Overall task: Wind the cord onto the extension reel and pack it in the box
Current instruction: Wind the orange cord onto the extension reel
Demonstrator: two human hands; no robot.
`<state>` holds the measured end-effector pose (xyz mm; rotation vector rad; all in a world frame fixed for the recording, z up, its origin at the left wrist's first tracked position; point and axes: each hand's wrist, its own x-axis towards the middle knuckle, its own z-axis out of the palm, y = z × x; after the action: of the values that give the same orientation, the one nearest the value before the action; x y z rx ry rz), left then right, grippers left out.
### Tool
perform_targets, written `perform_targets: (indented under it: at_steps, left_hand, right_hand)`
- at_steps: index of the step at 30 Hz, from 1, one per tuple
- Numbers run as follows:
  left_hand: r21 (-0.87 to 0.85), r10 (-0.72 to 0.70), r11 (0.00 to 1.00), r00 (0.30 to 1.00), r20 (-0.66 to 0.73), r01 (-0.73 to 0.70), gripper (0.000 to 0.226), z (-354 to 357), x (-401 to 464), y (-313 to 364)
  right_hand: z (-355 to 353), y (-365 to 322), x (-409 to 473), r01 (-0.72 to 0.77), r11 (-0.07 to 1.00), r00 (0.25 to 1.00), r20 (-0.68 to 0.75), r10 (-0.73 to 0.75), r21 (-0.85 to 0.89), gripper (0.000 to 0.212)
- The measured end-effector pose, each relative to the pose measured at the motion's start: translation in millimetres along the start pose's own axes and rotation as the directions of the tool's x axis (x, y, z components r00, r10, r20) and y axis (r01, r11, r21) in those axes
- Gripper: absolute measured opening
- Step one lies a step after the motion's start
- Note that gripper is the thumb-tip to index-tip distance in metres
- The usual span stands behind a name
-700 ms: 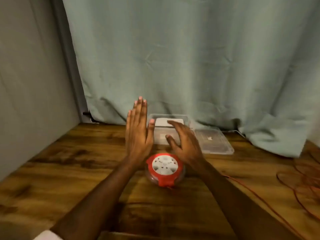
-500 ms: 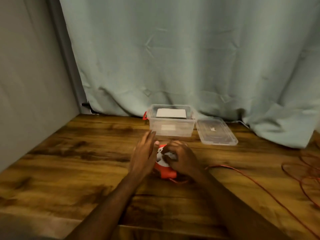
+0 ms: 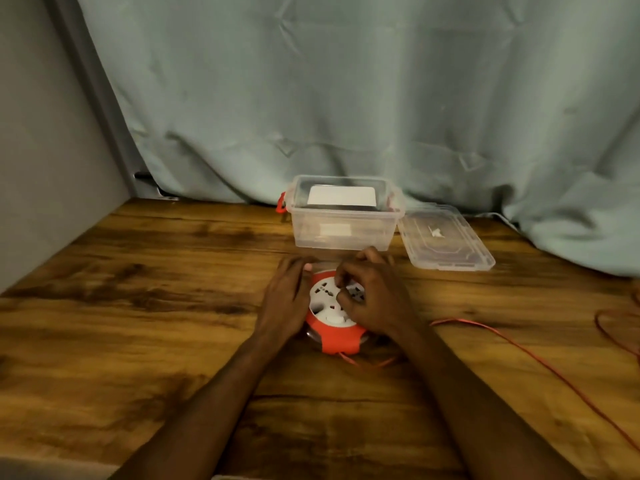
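Head view: left hand (image 3: 285, 299) laid flat against reel (image 3: 334, 318) on table (image 3: 138, 306), right hand (image 3: 372, 299) pinched on its white face, cord (image 3: 519, 348) trailing right, box (image 3: 344, 220) just behind; likely snagging or skidding if wound fast.

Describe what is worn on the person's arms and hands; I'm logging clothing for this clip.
Nothing is visible: the left hand and right hand are bare, without gloves, rings or a watch, and both forearms are uncovered down to the frame's bottom edge, with no sleeve in view.
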<state>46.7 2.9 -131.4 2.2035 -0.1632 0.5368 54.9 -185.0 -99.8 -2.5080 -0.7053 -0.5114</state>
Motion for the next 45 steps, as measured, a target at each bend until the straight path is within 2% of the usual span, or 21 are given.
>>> perform_targets:
  at_steps: [5, 9, 16, 19, 24, 27, 30, 34, 36, 38, 40, 43, 45]
  left_hand:
    - [0.008, 0.012, 1.0, 1.0, 0.02, -0.012, 0.036, -2, -1, 0]
    - [-0.003, -0.011, 1.0, 1.0, 0.008, 0.011, 0.038, -2, -2, 3]
    - [0.091, -0.12, 0.988, 0.992, -0.027, 0.122, 0.035, -1, 2, 0]
    - [0.126, -0.16, 0.979, 0.987, -0.029, 0.162, 0.034, 2, 4, -2]
    - [0.1, -0.212, 0.972, 0.977, -0.005, 0.211, 0.03, 2, 7, -4]
    - [0.115, -0.226, 0.967, 0.974, -0.029, 0.228, 0.029, 1, 7, -6]
    - [0.117, -0.23, 0.965, 0.971, -0.071, 0.237, 0.027, 0, 8, -6]
    - [0.12, -0.254, 0.957, 0.963, -0.088, 0.263, 0.028, 1, 8, -7]
    - [0.111, -0.262, 0.956, 0.962, -0.081, 0.27, 0.029, 1, 8, -6]
    - [0.104, -0.261, 0.958, 0.963, -0.071, 0.267, 0.028, 1, 8, -7]
    - [0.103, -0.241, 0.964, 0.969, -0.056, 0.246, 0.025, 1, 8, -8]
    - [0.103, -0.226, 0.968, 0.973, -0.047, 0.23, 0.025, 1, 8, -9]
    - [0.101, -0.219, 0.97, 0.975, -0.049, 0.223, 0.025, 1, 9, -9]
  right_hand:
    - [-2, -1, -10, -0.067, 0.989, 0.996, -0.055, 0.075, 0.129, 0.028]
    - [1, 1, -15, -0.083, 0.987, 0.993, -0.067, 0.093, 0.138, 0.026]
    - [-4, -1, -2, -0.03, 0.999, 0.994, 0.11, 0.028, 0.024, 0.036]
    - [-8, -8, 10, -0.079, 0.994, 0.979, 0.18, 0.092, -0.077, 0.043]
    - [-8, -23, 32, -0.137, 0.976, 0.962, 0.214, 0.172, -0.169, 0.047]
    - [-7, -28, 38, -0.182, 0.961, 0.958, 0.182, 0.221, -0.209, 0.054]
    - [2, -32, 37, -0.254, 0.914, 0.955, 0.07, 0.29, -0.317, 0.063]
    - [12, -31, 33, -0.362, 0.868, 0.927, -0.027, 0.375, -0.34, 0.067]
    - [10, -32, 30, -0.326, 0.878, 0.941, -0.034, 0.336, -0.351, 0.06]
    - [3, -31, 25, -0.161, 0.919, 0.985, 0.002, 0.173, -0.36, 0.044]
    - [-15, -29, 19, 0.02, 0.953, 0.994, 0.107, 0.013, -0.303, 0.032]
    - [-41, -29, 20, 0.07, 0.984, 0.94, 0.341, -0.009, -0.165, 0.042]
    - [-47, -29, 26, 0.072, 0.986, 0.893, 0.45, 0.003, -0.15, 0.051]
